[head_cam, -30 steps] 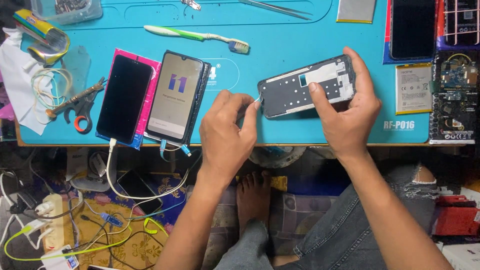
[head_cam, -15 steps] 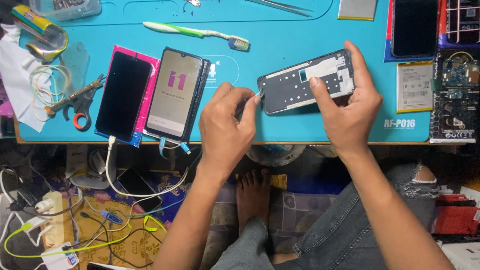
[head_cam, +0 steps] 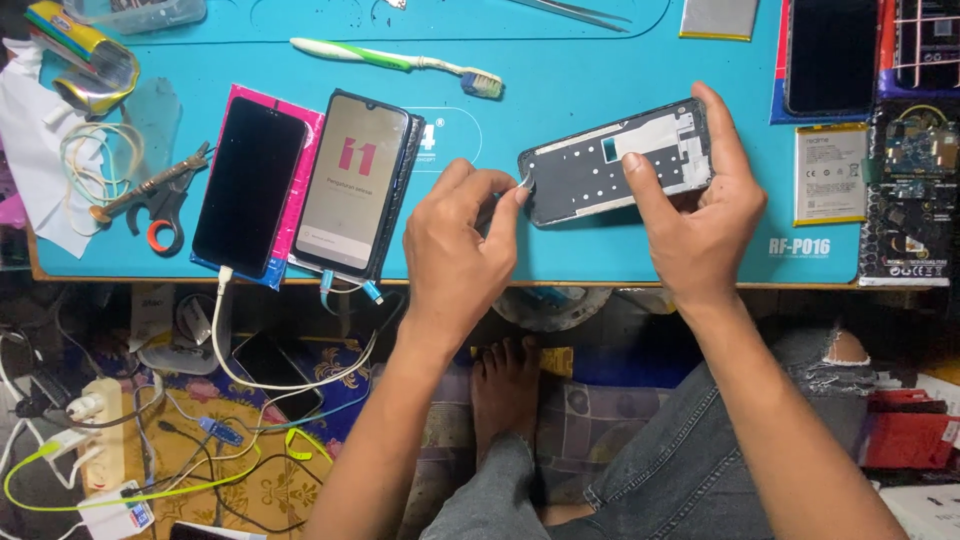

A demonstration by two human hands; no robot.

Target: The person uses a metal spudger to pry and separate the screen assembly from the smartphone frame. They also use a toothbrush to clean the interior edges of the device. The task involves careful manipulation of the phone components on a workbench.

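Observation:
An opened phone frame (head_cam: 600,170), dark with a white inner plate, lies tilted on the blue work mat (head_cam: 560,60). My right hand (head_cam: 700,205) grips its right end, thumb pressed on the inner plate, fingers wrapped over the far edge. At the frame's left end, the pinched fingertips of my left hand (head_cam: 455,245) touch the corner; whether they hold a small tool or part is hidden. Left of my hands lie a lit phone (head_cam: 350,185) and a dark-screened phone (head_cam: 250,185) on a pink sheet, both with cables plugged in.
A green-white toothbrush (head_cam: 400,60), scissors (head_cam: 160,205), coiled wire, tweezers and a tube lie on the mat's left and back. A battery (head_cam: 830,172), a circuit board (head_cam: 915,150) and another phone (head_cam: 830,55) sit at right. Cables, a power strip and my bare foot (head_cam: 505,385) are below.
The view has shifted slightly. Both hands stay on the frame; my left fingertips keep working at its left corner with only small movement.

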